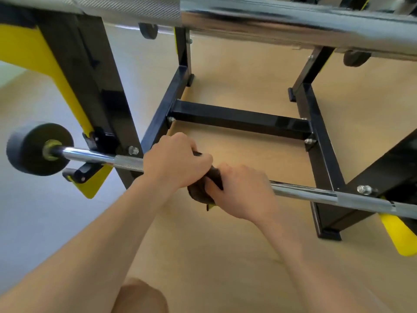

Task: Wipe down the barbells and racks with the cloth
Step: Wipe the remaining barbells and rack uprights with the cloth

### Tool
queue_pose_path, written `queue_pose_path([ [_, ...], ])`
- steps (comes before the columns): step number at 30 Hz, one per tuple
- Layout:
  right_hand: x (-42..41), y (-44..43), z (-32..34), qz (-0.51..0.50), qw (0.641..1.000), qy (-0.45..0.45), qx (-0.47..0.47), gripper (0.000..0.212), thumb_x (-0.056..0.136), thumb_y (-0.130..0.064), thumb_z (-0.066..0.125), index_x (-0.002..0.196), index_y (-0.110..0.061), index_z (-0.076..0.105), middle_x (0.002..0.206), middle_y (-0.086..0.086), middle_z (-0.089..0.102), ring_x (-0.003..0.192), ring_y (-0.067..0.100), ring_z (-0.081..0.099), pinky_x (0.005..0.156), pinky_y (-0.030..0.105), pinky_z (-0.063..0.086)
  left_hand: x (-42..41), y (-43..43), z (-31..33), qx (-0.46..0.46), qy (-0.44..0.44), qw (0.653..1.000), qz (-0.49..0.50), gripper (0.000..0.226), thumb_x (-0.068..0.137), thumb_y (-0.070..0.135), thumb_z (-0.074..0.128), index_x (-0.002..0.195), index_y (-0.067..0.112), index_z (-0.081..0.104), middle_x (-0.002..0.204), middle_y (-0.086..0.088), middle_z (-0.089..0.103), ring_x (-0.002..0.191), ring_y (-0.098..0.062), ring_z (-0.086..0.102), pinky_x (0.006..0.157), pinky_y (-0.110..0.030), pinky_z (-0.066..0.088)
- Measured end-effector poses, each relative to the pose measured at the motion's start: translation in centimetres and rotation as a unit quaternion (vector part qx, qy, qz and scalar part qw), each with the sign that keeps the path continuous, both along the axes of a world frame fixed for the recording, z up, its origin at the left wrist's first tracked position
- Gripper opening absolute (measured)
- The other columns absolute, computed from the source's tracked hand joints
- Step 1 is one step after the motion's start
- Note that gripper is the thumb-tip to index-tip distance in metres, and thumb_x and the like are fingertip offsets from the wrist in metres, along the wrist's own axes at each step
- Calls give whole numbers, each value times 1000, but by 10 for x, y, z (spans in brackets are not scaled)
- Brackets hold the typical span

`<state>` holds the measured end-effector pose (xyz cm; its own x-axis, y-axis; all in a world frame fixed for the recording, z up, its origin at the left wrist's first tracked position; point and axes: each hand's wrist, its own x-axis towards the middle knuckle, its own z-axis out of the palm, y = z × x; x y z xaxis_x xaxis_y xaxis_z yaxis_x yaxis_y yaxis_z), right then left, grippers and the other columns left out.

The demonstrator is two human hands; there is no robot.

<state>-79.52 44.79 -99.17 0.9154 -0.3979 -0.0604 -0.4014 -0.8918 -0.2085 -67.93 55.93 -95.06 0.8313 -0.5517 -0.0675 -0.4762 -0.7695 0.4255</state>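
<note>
Where bar (304,192) rests on rack (239,119): left hand (178,161) curled over cloth (200,193) and bar, fingers together; right hand (242,192) just beside, fingers clamped on cloth. Cloth dark, bunched round bar between hands.

We grip a dark cloth (203,190) with our left hand (178,159) and right hand (241,190) side by side, wrapped round the chrome barbell (316,193), which rests low in the black-and-yellow rack (239,119), a small black plate (33,150) at its left end.
</note>
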Motion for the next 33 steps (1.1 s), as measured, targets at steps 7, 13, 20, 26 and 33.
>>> queue_pose_path([
  [7, 67, 43, 3, 221, 962, 64, -151, 25, 109, -36, 48, 122, -17, 57, 103, 0, 64, 74, 20, 56, 64, 35, 50, 22, 15, 8, -106, -49, 985, 126, 25, 103, 35, 47, 98, 24, 69, 83, 5, 65, 77, -16, 63, 83, -41, 60],
  [13, 136, 124, 2, 81, 880, -56, 465, 115, 75, -75, 26, 146, 15, 38, 149, 32, 47, 53, -12, 60, 56, 8, 49, 53, 51, 8, -226, -132, 937, 232, 31, 94, 33, 43, 87, 24, 72, 75, 8, 62, 81, -20, 64, 88, -47, 58],
  [20, 145, 115, 9, 213, 977, 22, -9, 18, 110, -17, 41, 92, -14, 42, 93, -2, 57, 79, 16, 50, 76, 31, 42, 65, 67, -7, -306, -122, 911, 247, 33, 96, 26, 48, 88, 20, 79, 76, 5, 69, 71, -7, 62, 66, -20, 53],
  [26, 67, 43, 10, 102, 991, 90, 9, 16, 97, -30, 58, 112, -31, 51, 79, -9, 55, 67, 12, 55, 56, 32, 45, 59, 55, -16, -269, -67, 936, 215, 27, 102, 30, 55, 81, 22, 70, 67, 12, 59, 66, -6, 58, 62, -16, 46],
  [33, 102, 69, 11, 176, 968, 114, -138, 32, 108, -45, 48, 96, -17, 55, 76, -3, 56, 58, 18, 53, 55, 33, 40, 62, 49, -21, -255, -43, 934, 245, 30, 102, 32, 55, 75, 25, 66, 65, 10, 58, 64, -9, 59, 63, -20, 48],
])
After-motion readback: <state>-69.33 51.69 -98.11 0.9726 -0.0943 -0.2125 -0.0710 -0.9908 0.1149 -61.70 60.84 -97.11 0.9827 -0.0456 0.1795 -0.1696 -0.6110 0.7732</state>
